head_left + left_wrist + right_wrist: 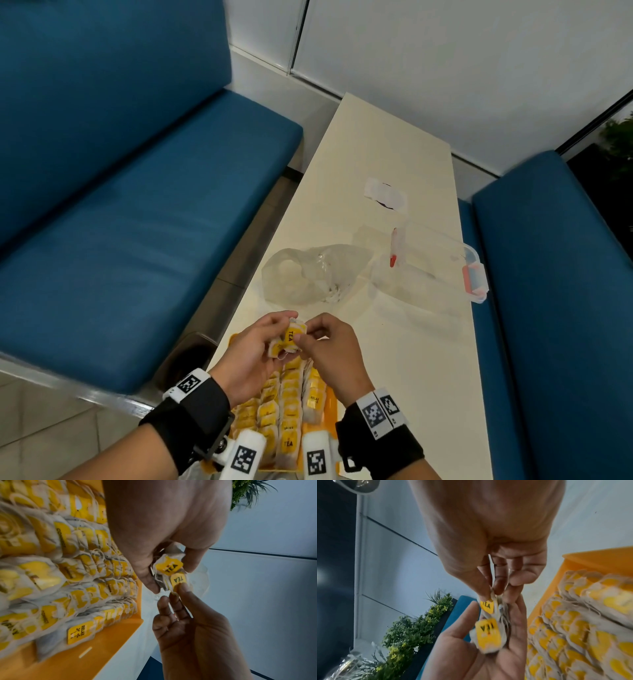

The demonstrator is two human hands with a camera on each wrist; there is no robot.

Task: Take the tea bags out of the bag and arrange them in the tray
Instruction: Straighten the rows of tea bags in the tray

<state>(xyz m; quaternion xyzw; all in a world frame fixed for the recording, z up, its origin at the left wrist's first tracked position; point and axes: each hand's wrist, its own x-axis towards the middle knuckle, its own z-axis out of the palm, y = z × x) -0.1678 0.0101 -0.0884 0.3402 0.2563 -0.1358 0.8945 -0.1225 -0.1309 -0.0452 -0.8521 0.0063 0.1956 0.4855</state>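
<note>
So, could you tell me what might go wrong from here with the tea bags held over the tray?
1. The left hand holds a small bunch of tea bags while the right hand pinches one tag; strings look tangled, so pulling could drag extras out or tear a tag.
2. The orange tray already looks packed, so a dropped bag could disturb the rows.
</note>
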